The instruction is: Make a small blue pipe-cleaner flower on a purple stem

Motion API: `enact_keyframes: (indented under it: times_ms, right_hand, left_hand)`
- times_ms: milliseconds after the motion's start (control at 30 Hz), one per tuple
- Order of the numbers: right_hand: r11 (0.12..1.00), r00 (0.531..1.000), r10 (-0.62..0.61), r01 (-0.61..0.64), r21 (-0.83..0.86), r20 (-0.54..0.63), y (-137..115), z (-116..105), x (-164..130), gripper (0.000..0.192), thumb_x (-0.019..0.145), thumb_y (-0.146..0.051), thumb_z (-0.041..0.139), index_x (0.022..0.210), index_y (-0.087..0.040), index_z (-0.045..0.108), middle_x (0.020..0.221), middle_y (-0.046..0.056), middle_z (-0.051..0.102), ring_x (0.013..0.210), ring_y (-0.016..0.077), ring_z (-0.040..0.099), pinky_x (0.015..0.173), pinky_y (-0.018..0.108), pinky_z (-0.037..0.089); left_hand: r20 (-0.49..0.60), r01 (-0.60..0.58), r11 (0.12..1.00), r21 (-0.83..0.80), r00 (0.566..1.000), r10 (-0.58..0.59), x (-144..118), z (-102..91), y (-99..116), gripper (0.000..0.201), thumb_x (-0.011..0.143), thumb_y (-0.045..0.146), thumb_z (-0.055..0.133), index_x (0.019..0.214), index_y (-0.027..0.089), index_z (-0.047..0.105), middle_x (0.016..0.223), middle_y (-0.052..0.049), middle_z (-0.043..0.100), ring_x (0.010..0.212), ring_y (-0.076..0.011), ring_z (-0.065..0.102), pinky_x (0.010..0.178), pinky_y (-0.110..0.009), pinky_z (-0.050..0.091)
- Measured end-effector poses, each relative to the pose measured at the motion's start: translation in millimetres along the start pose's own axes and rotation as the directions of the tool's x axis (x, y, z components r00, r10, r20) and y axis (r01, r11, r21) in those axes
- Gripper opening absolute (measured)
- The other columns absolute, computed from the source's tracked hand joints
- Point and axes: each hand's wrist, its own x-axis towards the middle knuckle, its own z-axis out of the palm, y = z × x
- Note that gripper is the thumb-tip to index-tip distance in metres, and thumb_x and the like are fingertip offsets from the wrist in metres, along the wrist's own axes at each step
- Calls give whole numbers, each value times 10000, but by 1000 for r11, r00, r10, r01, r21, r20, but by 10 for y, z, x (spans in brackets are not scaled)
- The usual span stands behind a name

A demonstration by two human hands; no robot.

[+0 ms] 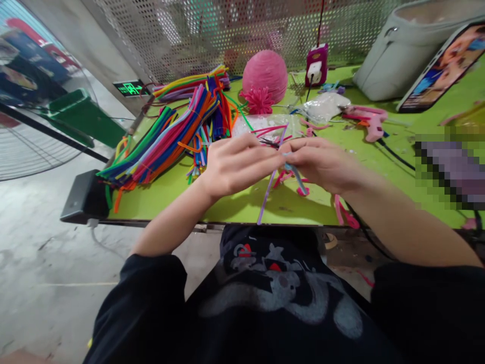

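Note:
My left hand [240, 166] reaches in with its fingers together, their tips meeting those of my right hand [322, 161] above the table. A short light blue pipe cleaner [297, 178] is pinched between the fingertips of both hands, its end hanging down to the right. Close by, a long purple pipe cleaner [267, 194] runs upright past the fingertips; whether it is held too, I cannot tell. Pink pipe cleaner pieces [303, 191] lie under the hands. Behind the left fingers shows a dark thin tool [270, 143], mostly hidden.
Bundles of colored pipe cleaners [178, 134] cover the table's left side. A pink ball [265, 76] with a pink pompom [259, 100] stands at the back. On the right are a pink glue gun [373, 124], a propped phone [443, 71] and a grey bin [394, 55].

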Motion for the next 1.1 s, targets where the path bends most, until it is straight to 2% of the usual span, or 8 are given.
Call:
enact_keyframes:
  times_ms: [67,133,300,567,700,867,1000,1100]
  right_hand:
    - [982,991,-122,113,-151,-57,-34,-19,-37,102,867,-268,755,811,-228,680,734,-11,593,667,149,458,625,322,377]
    - [910,966,-252,216,-354,-58,-65,-40,-73,110,923,-271,718,832,-238,666,763,-10,605,679,155,483,651,334,387]
    - [658,892,-450,357,-663,33,-73,-47,-97,134,983,-276,651,852,-250,634,898,19,651,874,209,605,831,403,450]
    - [850,920,-360,256,-460,-154,-14,70,-87,218,1024,-396,695,865,-270,615,790,3,503,678,183,413,638,371,349]
    - [874,934,-330,247,-418,-139,17,35,-53,354,1004,-578,755,941,-257,621,854,-6,541,716,162,447,647,346,351]
    - [789,887,-453,351,-505,-91,41,-42,-6,399,1018,-614,732,882,-256,621,889,23,568,835,206,509,763,379,425]
    - [806,894,-446,374,-459,-55,39,-77,-11,302,1055,-489,688,881,-254,612,855,13,536,765,194,478,722,376,390]
    - [724,854,-520,432,-537,-14,33,-99,-26,211,1048,-387,686,899,-249,632,892,26,573,833,207,520,783,391,396]
  left_hand:
    - [-59,143,971,-193,986,-156,20,68,73,330,1004,579,710,938,274,816,825,-28,779,679,-133,645,620,-301,513]
    - [32,280,864,-420,955,-294,47,134,131,438,993,658,706,913,232,767,761,-18,708,602,-93,554,549,-257,453]
    - [169,383,696,-608,918,-358,85,231,141,533,883,721,821,851,206,688,765,-1,631,643,-77,531,574,-243,430]
    - [-172,243,865,-439,922,-346,-7,367,238,462,984,676,723,852,235,693,797,-5,673,691,-98,576,570,-262,450]
    - [-229,206,784,-586,885,-404,18,415,268,463,930,630,824,811,221,641,714,33,610,617,-62,527,533,-221,409]
    - [-25,288,522,-803,858,-512,58,428,317,514,898,591,875,774,214,548,578,85,515,449,-19,379,440,-184,312]
    - [145,397,355,-847,813,-564,42,377,293,426,934,566,824,830,212,610,639,52,595,477,-50,484,412,-178,301]
    - [187,413,307,-857,807,-561,38,327,221,394,970,576,756,879,197,693,650,29,615,508,-71,534,407,-185,321]
